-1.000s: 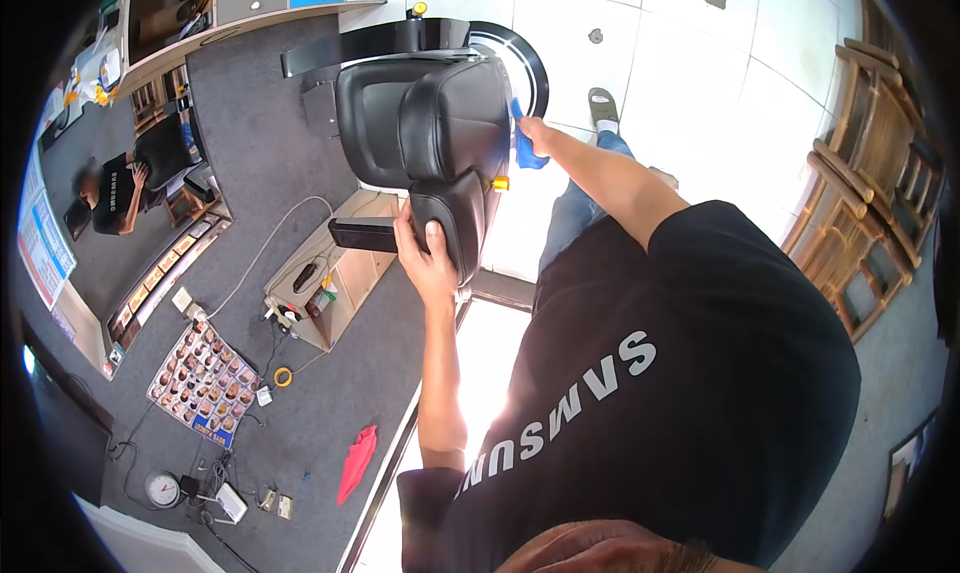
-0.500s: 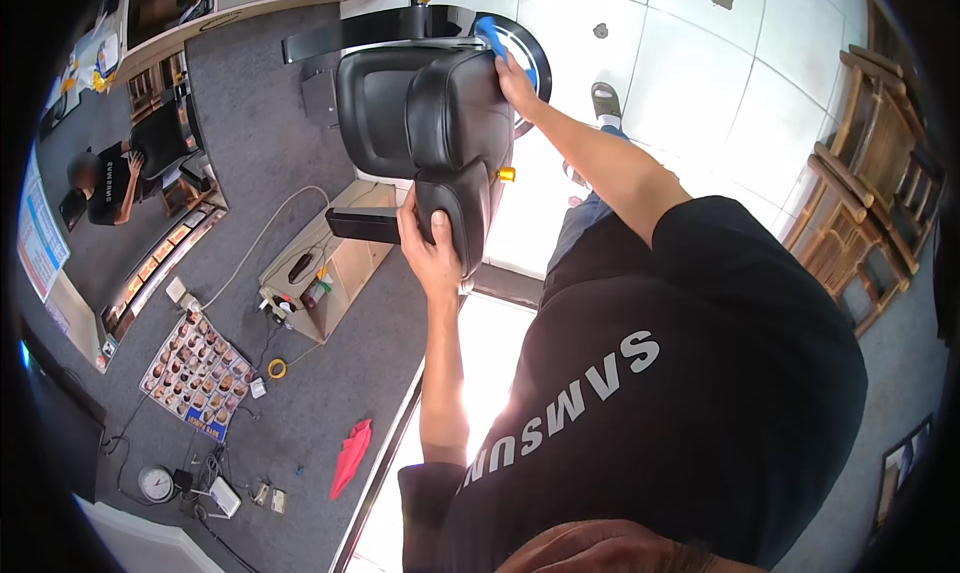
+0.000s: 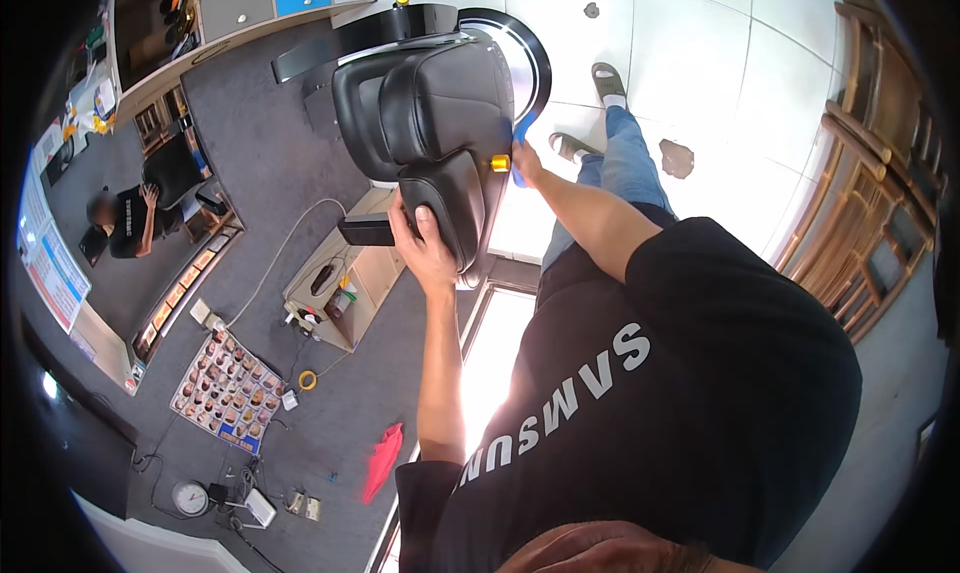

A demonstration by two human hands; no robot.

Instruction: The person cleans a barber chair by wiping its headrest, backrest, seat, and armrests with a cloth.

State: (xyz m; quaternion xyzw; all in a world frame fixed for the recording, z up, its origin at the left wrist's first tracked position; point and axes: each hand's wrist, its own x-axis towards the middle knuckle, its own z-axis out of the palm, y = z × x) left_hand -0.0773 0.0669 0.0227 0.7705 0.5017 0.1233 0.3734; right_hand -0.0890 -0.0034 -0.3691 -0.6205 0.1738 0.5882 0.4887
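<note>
A black padded salon chair [image 3: 452, 98] stands in front of me, its headrest [image 3: 437, 213] toward me. My left hand [image 3: 425, 250] rests on the headrest, with the thumb on top and the fingers spread along its side. Beside the orange-yellow knob [image 3: 500, 163] on the back of the chair, my right hand [image 3: 528, 165] grips a blue cloth [image 3: 525, 125]. The cloth lies against the rear of the backrest, partly hidden by my fingers. A dark armrest [image 3: 367, 230] sticks out to the left.
On the left are a wall mirror [image 3: 150, 193], an open wooden shelf unit [image 3: 345, 298] with cables and a poster of haircuts [image 3: 228, 391]. A wall clock [image 3: 190, 498] and a red cloth [image 3: 383, 463] are lower down. A bamboo bench [image 3: 870, 193] stands at right.
My right hand has moved down the back of the chair toward me with the blue cloth, from its upper part to beside the knob. My left hand stays on the headrest.
</note>
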